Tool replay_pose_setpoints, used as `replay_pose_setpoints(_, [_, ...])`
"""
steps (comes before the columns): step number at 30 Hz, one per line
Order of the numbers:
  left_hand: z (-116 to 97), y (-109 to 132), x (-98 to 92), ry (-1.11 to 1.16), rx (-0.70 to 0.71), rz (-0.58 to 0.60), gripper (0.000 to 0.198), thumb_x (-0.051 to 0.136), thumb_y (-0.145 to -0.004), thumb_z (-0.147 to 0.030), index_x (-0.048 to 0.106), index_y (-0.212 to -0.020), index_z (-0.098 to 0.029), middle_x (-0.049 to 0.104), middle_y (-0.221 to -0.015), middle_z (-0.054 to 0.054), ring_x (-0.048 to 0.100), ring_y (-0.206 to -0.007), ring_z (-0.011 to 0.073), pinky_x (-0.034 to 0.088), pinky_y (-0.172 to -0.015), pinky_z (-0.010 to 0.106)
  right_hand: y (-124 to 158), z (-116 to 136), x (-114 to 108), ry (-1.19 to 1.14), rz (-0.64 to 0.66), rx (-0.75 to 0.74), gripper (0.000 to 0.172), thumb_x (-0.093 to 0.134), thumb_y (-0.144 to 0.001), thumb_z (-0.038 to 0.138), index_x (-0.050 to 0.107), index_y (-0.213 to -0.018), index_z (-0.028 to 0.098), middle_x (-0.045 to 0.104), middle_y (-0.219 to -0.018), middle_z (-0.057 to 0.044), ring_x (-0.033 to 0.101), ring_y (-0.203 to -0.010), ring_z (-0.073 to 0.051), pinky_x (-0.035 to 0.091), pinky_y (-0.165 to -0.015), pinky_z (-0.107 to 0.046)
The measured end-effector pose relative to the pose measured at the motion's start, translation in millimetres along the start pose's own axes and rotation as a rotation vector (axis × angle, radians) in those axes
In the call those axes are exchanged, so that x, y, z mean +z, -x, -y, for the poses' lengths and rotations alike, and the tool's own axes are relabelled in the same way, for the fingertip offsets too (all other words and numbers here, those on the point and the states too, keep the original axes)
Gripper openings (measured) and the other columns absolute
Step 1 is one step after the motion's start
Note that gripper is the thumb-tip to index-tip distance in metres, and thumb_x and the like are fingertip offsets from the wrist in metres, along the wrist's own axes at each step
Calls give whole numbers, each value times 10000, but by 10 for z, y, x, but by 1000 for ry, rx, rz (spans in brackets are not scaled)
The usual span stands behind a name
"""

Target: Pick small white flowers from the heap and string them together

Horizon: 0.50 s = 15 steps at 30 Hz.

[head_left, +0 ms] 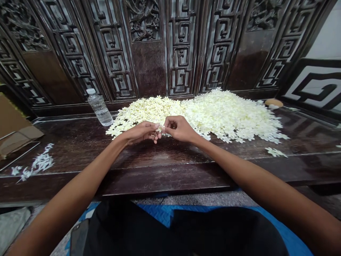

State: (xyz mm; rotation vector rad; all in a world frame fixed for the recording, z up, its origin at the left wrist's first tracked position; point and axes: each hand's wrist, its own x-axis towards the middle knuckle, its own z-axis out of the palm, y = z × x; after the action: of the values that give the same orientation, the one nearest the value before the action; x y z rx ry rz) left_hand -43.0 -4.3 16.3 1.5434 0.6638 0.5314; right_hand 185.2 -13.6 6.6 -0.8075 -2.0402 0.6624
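A wide heap of small white flowers [213,113] lies on a dark wooden bench [165,167]. My left hand [142,132] and my right hand [178,128] meet just in front of the heap, fingertips touching. Between them they pinch a small white flower [160,129]. The fingers of both hands are curled in a pinch. Whether a thread or needle runs between them is too fine to see.
A clear plastic water bottle [99,107] stands left of the heap. Loose white petals [37,165] lie at the bench's left end, beside a brown cardboard piece [13,124]. A few stray flowers [275,152] lie at right. A carved dark wooden backrest [149,46] rises behind.
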Motion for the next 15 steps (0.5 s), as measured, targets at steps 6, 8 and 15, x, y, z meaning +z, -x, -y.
replay_pose_setpoints(6, [79, -17, 44, 179, -24, -51, 411, 653, -982, -503, 688, -993, -93, 690, -948, 125, 654, -821, 169, 554, -747, 320, -36, -41, -51, -79, 16, -19, 316, 728, -860, 436, 631, -743, 160, 602, -649, 5, 499, -594, -112, 392, -601, -256])
replay_pose_setpoints(8, [86, -15, 41, 204, -27, -68, 389, 669, -975, -489, 683, -996, -101, 685, -943, 120, 646, -837, 169, 553, -742, 314, -37, -42, -55, -89, 22, -24, 363, 732, -863, 498, 654, -770, 156, 614, -665, -1, 511, -611, -117, 397, -612, -260])
replay_pose_setpoints(15, [26, -2, 71, 207, -33, -158, 402, 759, -905, -494, 670, -969, -107, 660, -865, 80, 612, -794, 150, 525, -704, 289, -31, 27, -109, 18, 25, -74, 279, 638, -936, 399, 717, -839, 150, 648, -702, -16, 520, -644, -128, 393, -638, -273])
